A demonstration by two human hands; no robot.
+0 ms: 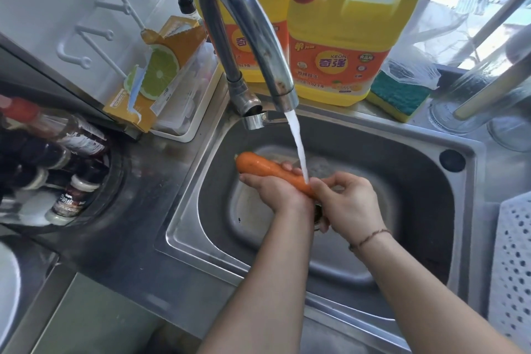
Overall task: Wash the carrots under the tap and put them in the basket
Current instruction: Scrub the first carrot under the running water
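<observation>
An orange carrot [261, 169] lies across the steel sink [402, 169], thick end to the left. My left hand [277, 191] grips its middle from below, fingers curled over the top. My right hand [349, 205] pinches the thin end, which is hidden under the fingers. Water runs from the chrome tap [244, 29] and strikes the carrot between the two hands. A white perforated basket [514, 264] stands at the right edge, only partly in view.
Two yellow detergent jugs [342, 37] and a green-yellow sponge [399, 96] stand behind the sink. An orange carton [156, 72] and a white tray are at the back left. Sauce bottles [71, 169] crowd a round rack at the left. Glass jars [482, 100] sit at the right.
</observation>
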